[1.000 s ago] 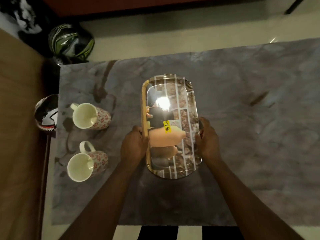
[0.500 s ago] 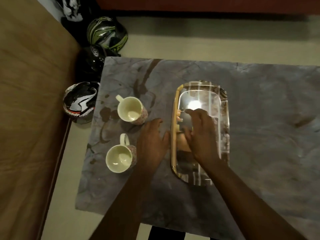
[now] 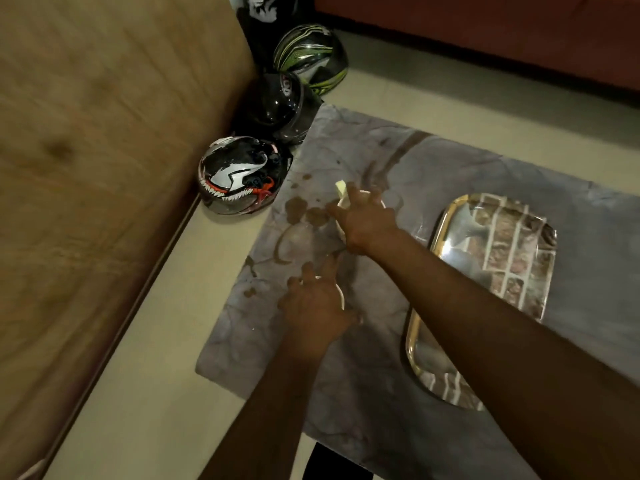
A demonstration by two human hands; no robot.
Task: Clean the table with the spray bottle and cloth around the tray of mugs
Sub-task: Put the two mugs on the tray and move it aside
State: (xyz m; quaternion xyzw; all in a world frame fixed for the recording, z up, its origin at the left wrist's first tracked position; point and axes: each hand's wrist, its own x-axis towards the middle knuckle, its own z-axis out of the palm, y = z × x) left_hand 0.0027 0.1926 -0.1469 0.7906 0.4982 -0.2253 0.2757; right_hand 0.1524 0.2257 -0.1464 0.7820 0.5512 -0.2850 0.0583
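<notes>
both hands (image 3: pixel 317 308) (image 3: pixel 365 221) over mugs (image 3: pixel 341 192), fingers spread; grip unclear.

Single head-worn cam, wide-angle, no second view to overlap. It looked steeply down and forward over the grey table (image 3: pixel 450 174), rolled so the table edges ran diagonal. Close range: both forearms filled the lower frame. Tray (image 3: pixel 530 244) sat right, helmets (image 3: pixel 239 174) and floor upper left, motion blur at left.
</notes>
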